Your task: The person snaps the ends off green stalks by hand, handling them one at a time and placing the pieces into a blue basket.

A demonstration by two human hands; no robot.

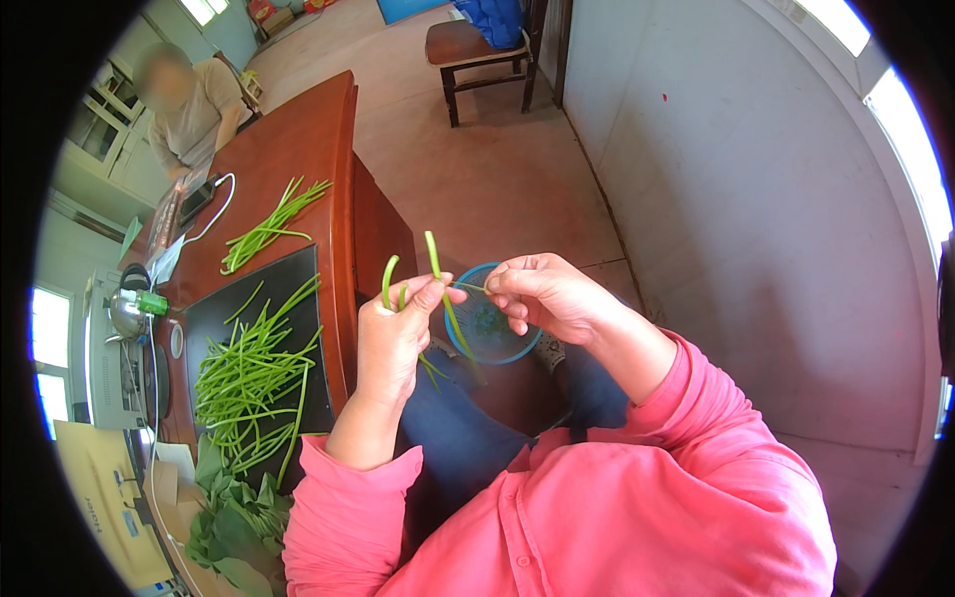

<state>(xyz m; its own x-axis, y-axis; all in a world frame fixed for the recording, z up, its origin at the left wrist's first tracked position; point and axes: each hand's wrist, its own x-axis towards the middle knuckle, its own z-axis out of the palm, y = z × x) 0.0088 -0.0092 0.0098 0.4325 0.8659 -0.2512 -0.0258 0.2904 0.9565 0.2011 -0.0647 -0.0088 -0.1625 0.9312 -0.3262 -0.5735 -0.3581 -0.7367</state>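
Note:
Several green leaf stalks [433, 254] are gripped in my left hand [399, 328], one of them sloping down past the fingertips. My right hand [545, 295] pinches the end of a thin strand [468, 286] that stretches across from the left fingertips. Under both hands stands a basket with a blue rim [453, 328], small green bits at its bottom. On the desk to my left, a large heap of green stalks [250, 373] covers part of a black mat [295, 261]. A smaller bundle of stalks [272, 224] lies beyond it on the bare wood.
Broad green leaves [235, 522] are piled at the desk's near end. A kettle [128, 313], a phone [198, 200] and a white cable [231, 190] sit along the wooden desk [298, 142]. Across it sits another person [194, 104]. A chair [477, 48] stands near the right wall [716, 186].

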